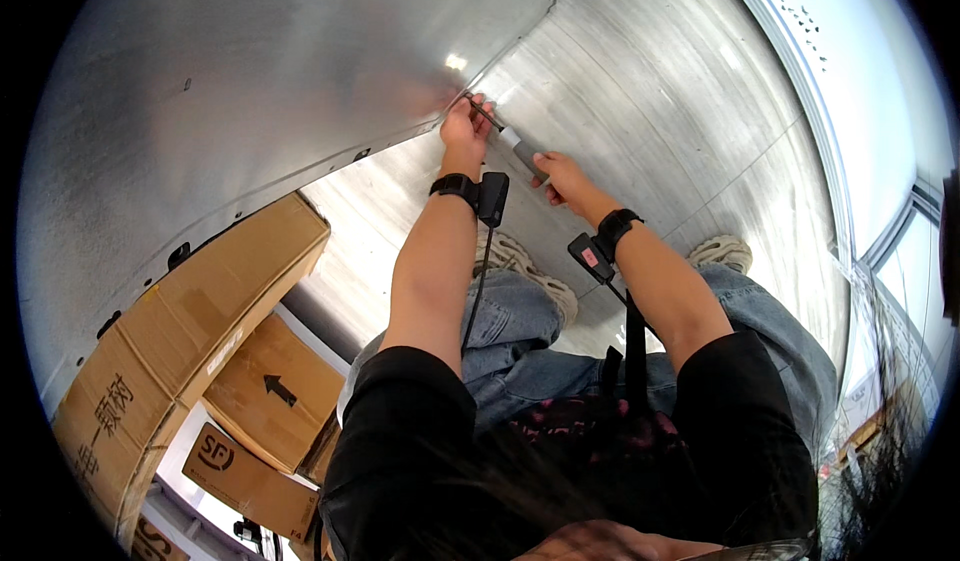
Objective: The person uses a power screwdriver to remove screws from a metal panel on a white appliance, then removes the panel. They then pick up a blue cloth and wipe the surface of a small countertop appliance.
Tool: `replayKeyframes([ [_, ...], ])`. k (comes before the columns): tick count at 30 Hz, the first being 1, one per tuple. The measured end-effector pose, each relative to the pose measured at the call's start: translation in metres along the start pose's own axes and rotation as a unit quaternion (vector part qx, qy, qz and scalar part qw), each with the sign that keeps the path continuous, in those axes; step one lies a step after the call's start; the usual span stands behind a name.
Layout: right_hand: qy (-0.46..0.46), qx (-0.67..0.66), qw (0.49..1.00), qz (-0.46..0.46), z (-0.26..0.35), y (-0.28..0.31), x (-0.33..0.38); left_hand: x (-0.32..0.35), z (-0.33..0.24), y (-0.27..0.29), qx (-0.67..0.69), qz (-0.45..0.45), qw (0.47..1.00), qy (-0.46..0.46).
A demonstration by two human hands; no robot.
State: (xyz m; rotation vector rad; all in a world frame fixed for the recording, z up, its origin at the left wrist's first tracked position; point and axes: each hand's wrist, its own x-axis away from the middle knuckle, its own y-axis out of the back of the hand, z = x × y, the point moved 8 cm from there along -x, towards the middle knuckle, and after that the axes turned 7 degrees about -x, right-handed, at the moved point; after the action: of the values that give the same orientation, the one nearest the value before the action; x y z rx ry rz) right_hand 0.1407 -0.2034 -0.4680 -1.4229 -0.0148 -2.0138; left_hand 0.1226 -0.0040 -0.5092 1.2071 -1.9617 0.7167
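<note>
At metal panel (pixel 280 91), right hand (pixel 566 178) gripping screwdriver (pixel 525 154), black-lettered carton (pixel 195 311), arrow-marked box (pixel 265 401)

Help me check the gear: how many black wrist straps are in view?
2: one strap around the wrist of the left hand, another strap around the wrist of the right hand.

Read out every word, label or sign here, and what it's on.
Wording not copied, only located:
Largest cardboard box: large dark characters; small pale label, unreadable.
Middle cardboard box: black arrow.
Lower cardboard box: dark circular logo, small print.
Corner box: cut-off dark print.
Right-wrist black device: pink label, unreadable.
Shirt: pink marks, unclear.
</note>
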Motion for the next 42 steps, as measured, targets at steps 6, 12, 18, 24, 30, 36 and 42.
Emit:
replayKeyframes([
  [6, 0.056, 0.133, 0.987, -0.067, 0.016, 0.003, -0.002, 0.0, -0.003, -0.003, -0.048, -0.03, 0.998, -0.02],
  [12, 0.211, 0.41, 0.88, -0.114, 0.04, -0.005, 0.015, 0.012, -0.009, -0.006, -0.05, -0.092, 0.994, -0.014],
  [18, 0.236, 0.421, 0.864, -0.143, 0.039, -0.003, 0.017, 0.001, -0.007, -0.005, -0.046, -0.045, 0.998, -0.002],
  [24, 0.264, 0.469, 0.832, -0.136, 0.045, -0.008, 0.016, 0.003, -0.007, -0.007, -0.022, -0.024, 0.999, -0.009],
  [30, 0.254, 0.535, 0.792, -0.147, 0.04, -0.014, 0.003, 0.017, -0.009, -0.002, -0.164, -0.12, 0.979, -0.015],
  [36, 0.273, 0.516, 0.797, -0.157, 0.045, -0.017, 0.014, 0.006, -0.01, 0.001, -0.187, -0.111, 0.976, -0.012],
  [42, 0.268, 0.485, 0.821, -0.137, 0.047, -0.016, 0.016, 0.01, -0.011, -0.009, -0.16, -0.037, 0.986, -0.015],
])
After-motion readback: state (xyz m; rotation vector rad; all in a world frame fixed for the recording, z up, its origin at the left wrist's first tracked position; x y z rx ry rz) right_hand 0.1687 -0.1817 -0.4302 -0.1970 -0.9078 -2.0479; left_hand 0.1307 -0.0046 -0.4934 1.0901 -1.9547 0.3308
